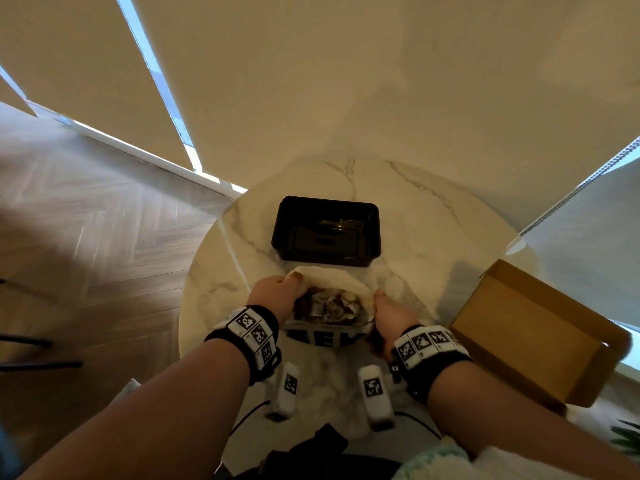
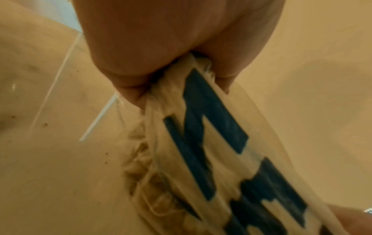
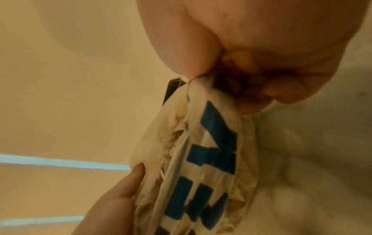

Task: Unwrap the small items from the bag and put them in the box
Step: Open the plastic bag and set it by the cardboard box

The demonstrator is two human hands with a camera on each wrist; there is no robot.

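A thin white plastic bag (image 1: pixel 332 282) with blue lettering sits on the round marble table (image 1: pixel 433 216), its mouth pulled wide. Inside lie several small wrapped items (image 1: pixel 329 304) in brown and silver. My left hand (image 1: pixel 277 294) grips the bag's left rim, and the left wrist view shows the bag (image 2: pixel 201 127) bunched in the left hand (image 2: pixel 161 47). My right hand (image 1: pixel 389 315) grips the right rim; up close the right hand (image 3: pixel 241 55) pinches the bag's edge (image 3: pixel 211 143). A black plastic box (image 1: pixel 287 233) stands open just beyond the bag.
An open cardboard box (image 1: pixel 533 334) sits at the table's right edge. Walls and window blinds close in behind the table. Wooden floor lies to the left. Dark cables and clothing show at the near edge.
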